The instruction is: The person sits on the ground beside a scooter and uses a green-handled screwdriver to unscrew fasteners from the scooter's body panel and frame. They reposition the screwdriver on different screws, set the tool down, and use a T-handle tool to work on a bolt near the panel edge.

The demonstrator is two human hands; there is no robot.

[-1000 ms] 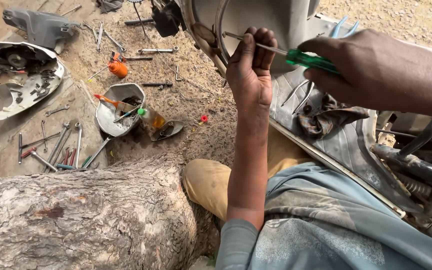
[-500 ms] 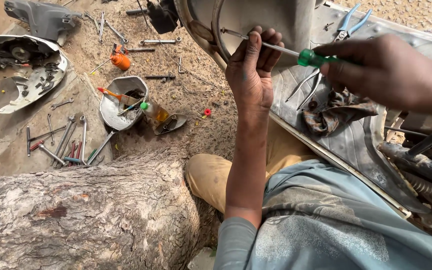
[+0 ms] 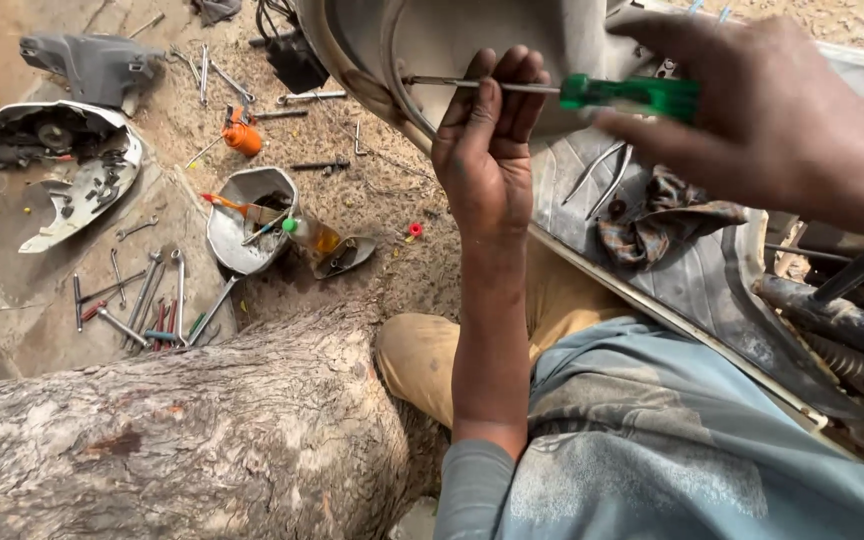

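Now both hands [image 3: 492, 150] on green-handled screwdriver [image 3: 592, 92].

Green-handled screwdriver [image 3: 592, 92] lies level, tip against grey panel [image 3: 452, 40].

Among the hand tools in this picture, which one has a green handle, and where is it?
The screwdriver at the top, held by both hands: right hand on its green handle, left hand on its metal shaft. The wrenches on the ground are bare metal.
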